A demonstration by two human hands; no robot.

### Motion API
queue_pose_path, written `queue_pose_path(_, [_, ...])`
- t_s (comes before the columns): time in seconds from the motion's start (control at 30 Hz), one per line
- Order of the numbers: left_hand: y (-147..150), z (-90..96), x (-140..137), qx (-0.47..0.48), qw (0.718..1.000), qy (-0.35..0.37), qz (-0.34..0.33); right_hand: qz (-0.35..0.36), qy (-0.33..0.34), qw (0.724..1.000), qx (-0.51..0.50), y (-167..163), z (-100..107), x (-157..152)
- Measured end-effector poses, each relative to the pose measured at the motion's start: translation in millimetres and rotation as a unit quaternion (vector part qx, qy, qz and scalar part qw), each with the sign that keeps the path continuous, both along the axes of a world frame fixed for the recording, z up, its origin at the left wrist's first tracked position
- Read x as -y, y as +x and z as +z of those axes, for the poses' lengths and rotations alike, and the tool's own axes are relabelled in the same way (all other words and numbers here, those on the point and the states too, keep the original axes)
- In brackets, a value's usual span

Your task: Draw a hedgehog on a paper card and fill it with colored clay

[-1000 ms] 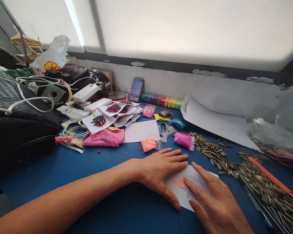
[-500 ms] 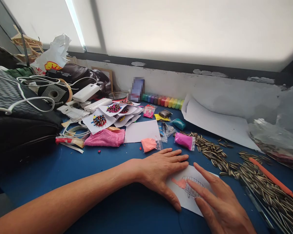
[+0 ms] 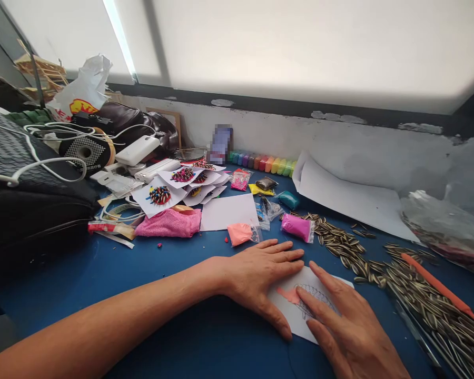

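Left hand [image 3: 260,276] spread flat, gripping nothing, steadies the paper [image 3: 278,316] at five o'clock in view; right hand [image 3: 345,318], loosely open and empty, fingers the salmon clay-like patch [image 3: 287,295] at the drawing's [image 3: 312,290] nine o'clock, where light strokes should spread evenly.

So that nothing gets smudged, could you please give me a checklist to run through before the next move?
1. Left hand on the sheet's edge: ok.
2. Right hand at the peach clay: ok, index fingertip by its edge.
3. Drawing fully visible: not ok, right hand hides part.
4. Seeds off the sheet's visible part: ok.
5. Peach bag sealed: cannot tell.
6. Orange tool clear of both hands: ok, lying on the seeds.
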State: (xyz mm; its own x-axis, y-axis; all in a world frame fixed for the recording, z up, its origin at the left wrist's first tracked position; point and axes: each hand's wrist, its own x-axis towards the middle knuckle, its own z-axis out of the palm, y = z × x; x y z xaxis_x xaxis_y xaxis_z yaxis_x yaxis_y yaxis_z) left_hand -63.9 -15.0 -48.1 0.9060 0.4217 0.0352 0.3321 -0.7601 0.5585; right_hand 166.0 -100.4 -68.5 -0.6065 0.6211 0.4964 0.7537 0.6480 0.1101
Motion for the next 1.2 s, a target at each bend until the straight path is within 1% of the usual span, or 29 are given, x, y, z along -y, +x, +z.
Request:
queue_pose_path(0.1, [0, 0.8, 0, -0.004, 1.0, 0.0, -0.001, -0.015, -0.011, 1.0, -0.006, 2, -3, 0])
queue_pose_path(0.3, [1, 2.2, 0, -0.018, 1.0, 0.006, -0.002, 0.011, 0.01, 0.999, 0.032, -2, -3, -1])
queue_pose_path(0.5, [2, 0.9, -1, -0.031, 0.999, 0.008, -0.004, -0.011, -0.024, 0.999, -0.023, 1, -2, 0])
queue_pose_path(0.63, [1, 0.0, -1, -0.027, 1.0, 0.009, -0.005, 0.03, -0.026, 0.999, -0.036, 1, 4, 2])
queue_pose_path(0.77, [0, 1.2, -1, -0.024, 1.0, 0.01, -0.006, 0.062, -0.009, 0.996, -0.069, -2, 11, 3])
queue_pose_path(0.93, [1, 3.3, -1, -0.035, 0.999, 0.016, -0.01, 0.068, 0.024, 0.997, -0.028, -3, 13, 7])
queue_pose_path(1.2, [0, 1.6, -1, -0.025, 0.999, 0.021, -0.01, 0.054, 0.009, 0.998, 0.005, -5, 10, 8])
